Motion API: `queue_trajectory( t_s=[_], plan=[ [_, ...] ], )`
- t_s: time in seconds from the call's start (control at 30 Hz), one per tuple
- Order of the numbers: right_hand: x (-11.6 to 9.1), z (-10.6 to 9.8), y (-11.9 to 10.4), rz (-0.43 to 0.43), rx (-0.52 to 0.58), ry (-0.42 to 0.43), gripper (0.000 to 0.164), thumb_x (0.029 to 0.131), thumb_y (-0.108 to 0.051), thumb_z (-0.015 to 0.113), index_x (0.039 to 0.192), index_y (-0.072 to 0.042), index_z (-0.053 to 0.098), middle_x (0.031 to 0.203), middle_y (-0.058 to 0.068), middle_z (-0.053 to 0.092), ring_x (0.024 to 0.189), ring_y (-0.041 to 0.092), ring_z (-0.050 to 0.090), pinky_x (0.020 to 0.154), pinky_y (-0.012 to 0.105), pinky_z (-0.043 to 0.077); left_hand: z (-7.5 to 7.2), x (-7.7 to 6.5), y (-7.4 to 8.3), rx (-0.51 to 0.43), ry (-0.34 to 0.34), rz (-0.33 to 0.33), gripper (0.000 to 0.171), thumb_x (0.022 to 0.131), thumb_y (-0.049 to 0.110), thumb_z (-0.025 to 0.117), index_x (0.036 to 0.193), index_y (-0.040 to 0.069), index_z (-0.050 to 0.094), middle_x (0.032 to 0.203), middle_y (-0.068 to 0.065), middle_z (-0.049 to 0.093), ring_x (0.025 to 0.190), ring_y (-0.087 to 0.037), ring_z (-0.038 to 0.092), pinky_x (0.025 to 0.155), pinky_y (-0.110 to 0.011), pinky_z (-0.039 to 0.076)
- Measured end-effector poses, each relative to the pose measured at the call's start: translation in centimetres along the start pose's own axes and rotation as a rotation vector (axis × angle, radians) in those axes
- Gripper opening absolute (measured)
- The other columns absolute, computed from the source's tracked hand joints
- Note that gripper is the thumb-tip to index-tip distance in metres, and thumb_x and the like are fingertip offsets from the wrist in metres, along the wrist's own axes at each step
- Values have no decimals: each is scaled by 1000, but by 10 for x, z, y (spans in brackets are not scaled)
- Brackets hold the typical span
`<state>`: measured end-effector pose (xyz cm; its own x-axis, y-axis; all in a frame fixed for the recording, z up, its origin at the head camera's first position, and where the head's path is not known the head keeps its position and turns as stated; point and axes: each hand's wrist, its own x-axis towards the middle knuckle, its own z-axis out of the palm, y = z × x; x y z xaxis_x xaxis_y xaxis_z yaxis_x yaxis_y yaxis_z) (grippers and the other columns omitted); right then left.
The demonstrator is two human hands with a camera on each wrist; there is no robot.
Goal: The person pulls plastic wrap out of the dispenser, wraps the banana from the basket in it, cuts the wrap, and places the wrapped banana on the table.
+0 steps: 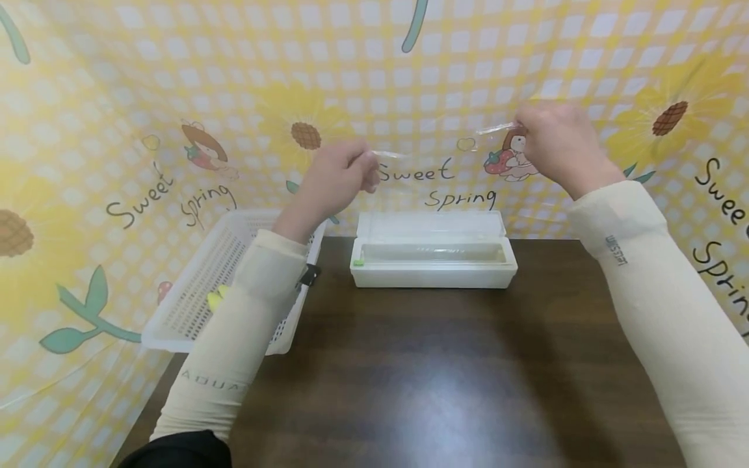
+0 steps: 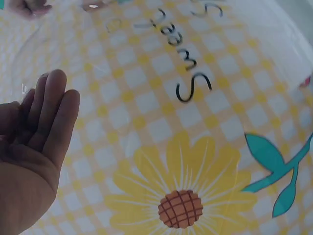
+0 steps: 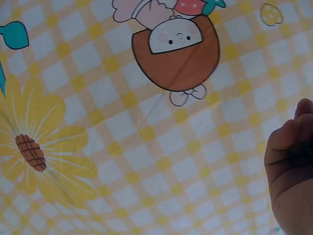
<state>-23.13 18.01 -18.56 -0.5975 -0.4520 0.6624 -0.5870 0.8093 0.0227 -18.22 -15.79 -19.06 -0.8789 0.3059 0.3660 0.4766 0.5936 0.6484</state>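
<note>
A sheet of clear plastic wrap (image 1: 497,129) hangs between my two raised hands, its gathered edges catching the light. My left hand (image 1: 341,175) pinches one corner between thumb and index finger; in the left wrist view the other fingers of that hand (image 2: 44,132) are loosely bent. Higher up on the right, my right hand (image 1: 562,143) grips the opposite corner with curled fingers. Only part of this hand (image 3: 293,166) shows at the edge of the right wrist view. Below the wrap, a white plastic wrap dispenser (image 1: 433,276) sits on the table with its lid tipped back.
A white perforated basket (image 1: 283,335) stands at the left, partly behind my left forearm, with a yellow item (image 1: 215,298) inside. The dark wooden table (image 1: 433,364) meets a yellow checked cloth (image 1: 374,84) that hangs behind and at the sides. A green slider (image 1: 359,262) marks the dispenser's left end.
</note>
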Motion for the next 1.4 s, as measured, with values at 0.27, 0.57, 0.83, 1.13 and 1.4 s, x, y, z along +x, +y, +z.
queue_trajectory(
  t_s=[0.27, 0.57, 0.83, 1.13, 1.4],
  plan=[
    [-17, -16, -17, -5, 71, -35, 10, 97, 0, 63, 95, 6, 70, 87, 22, 71, 66, 39, 62, 64, 54, 49, 3, -34, 4, -179, -75, -70, 26, 107, 18, 51, 95, 2, 66, 94, -11, 69, 87, -22, 71, 84, -35, 57],
    [-47, -42, -29, 11, 140, -80, 4, 90, 0, 73, 93, 0, 75, 80, 13, 71, 58, 23, 50, 58, 36, 35, 2, -68, 4, -222, -122, -64, 22, 105, 22, 57, 100, 4, 70, 94, -8, 71, 90, -22, 70, 87, -40, 56],
    [-74, -48, -40, -138, 188, 8, 14, 78, 3, 83, 87, -5, 76, 75, 3, 69, 57, 13, 50, 56, 26, 36, 6, -103, 3, -201, -189, 39, 17, 103, 19, 61, 102, 7, 73, 92, -1, 72, 89, -16, 69, 86, -37, 55],
    [-119, -48, -52, -267, 291, 67, 19, 98, -19, 66, 86, -7, 74, 79, -1, 71, 63, 8, 57, 57, 23, 44, 17, -146, 8, 27, -291, 106, 10, 101, 21, 64, 105, 21, 73, 88, 13, 69, 75, -5, 61, 71, -32, 54],
    [-166, -51, -81, -270, 372, -14, 48, 108, -42, 43, 92, -9, 74, 93, -3, 71, 87, 9, 64, 86, 11, 44, 27, -187, 5, 188, -382, 287, 12, 99, 13, 66, 108, 13, 74, 94, 11, 70, 81, -1, 62, 75, -27, 55]
  ],
)
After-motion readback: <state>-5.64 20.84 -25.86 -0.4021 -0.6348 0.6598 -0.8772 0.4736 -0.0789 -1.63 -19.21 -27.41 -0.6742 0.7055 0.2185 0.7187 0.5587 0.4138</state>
